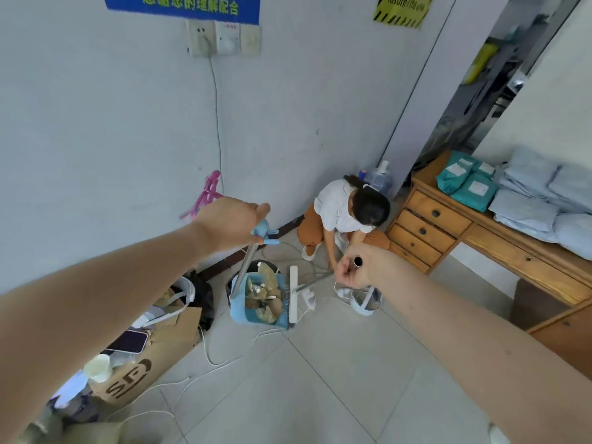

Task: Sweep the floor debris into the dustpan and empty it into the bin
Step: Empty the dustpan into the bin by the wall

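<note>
A blue dustpan point(238, 310) stands on the tiled floor, filled with crumpled brown paper debris point(264, 301). My left hand point(230, 224) grips the blue top of its long grey handle point(245, 267). My right hand point(358, 267) is closed around the end of the broom's metal handle. The white broom head point(293, 293) rests against the dustpan's right edge. A dark bin point(256, 266) sits right behind the dustpan, mostly hidden by it.
A person in a white shirt point(339, 213) crouches by the wall beyond the bin. White cables point(224, 363) trail over the floor. A cardboard box point(153, 363) of clutter stands at left, a wooden desk point(480, 238) at right, a small white basket point(365, 299) beside the broom.
</note>
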{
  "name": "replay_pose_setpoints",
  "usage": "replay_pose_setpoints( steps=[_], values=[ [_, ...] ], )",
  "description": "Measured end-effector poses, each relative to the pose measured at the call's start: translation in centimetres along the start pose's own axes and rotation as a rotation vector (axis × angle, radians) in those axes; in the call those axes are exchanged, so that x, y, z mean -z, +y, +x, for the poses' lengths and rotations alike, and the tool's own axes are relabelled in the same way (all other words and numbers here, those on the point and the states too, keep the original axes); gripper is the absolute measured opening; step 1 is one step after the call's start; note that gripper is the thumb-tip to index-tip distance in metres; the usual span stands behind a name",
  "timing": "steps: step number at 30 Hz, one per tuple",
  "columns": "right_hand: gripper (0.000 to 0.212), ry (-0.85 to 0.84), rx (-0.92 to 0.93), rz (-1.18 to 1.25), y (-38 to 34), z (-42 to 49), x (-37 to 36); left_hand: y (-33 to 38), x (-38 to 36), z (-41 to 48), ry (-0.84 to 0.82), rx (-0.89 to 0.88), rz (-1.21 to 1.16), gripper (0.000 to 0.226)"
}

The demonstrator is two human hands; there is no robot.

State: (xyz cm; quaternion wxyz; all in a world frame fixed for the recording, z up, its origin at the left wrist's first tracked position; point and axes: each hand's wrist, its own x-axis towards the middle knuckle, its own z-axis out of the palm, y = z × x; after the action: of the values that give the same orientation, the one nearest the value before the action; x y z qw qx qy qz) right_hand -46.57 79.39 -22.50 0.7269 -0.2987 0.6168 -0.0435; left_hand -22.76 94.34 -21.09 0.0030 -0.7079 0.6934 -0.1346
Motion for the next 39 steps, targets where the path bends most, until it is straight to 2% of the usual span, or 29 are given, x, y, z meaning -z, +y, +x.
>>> replay_pose_setpoints(
  steps=[4,10,18,21,25,27,29,32,39],
  values=[
    [0.028,-0.041,0.05,0.015,-2.4,0.7,-3.2,-2.5,0.4,0.2,0.036,0.005,0.045,0.029],
    [0.019,-0.079,0.053,0.016,-5.2,5.3,-6.5,-4.2,-2.8,2.0,-0.053,0.019,0.153,0.034],
    [0.033,-0.146,-0.002,-0.045,-6.4,10.2,-8.3,-2.8,-8.8,3.4,-0.26,-0.006,0.185,0.037],
    [0.033,-0.155,-0.018,-0.079,-7.0,11.5,-8.1,-1.6,-10.5,3.6,-0.277,-0.053,0.197,0.037],
    [0.033,-0.145,-0.033,-0.128,-7.0,12.7,-7.6,0.3,-12.5,3.1,-0.301,-0.096,0.181,0.048],
    [0.034,-0.14,-0.033,-0.143,-6.8,13.0,-7.1,1.5,-13.3,2.9,-0.303,-0.056,0.162,0.056],
    [0.035,-0.127,-0.031,-0.171,-6.7,13.3,-6.4,2.6,-13.9,2.8,-0.327,0.068,0.077,0.061],
    [0.032,-0.108,-0.025,-0.166,-6.7,13.0,-5.6,4.1,-14.1,3.0,-0.487,0.17,0.043,0.044],
    [0.033,-0.149,-0.024,-0.131,-7.8,10.9,-3.9,6.9,-14.2,3.2,-0.583,-0.072,0.151,0.024]
  ],
)
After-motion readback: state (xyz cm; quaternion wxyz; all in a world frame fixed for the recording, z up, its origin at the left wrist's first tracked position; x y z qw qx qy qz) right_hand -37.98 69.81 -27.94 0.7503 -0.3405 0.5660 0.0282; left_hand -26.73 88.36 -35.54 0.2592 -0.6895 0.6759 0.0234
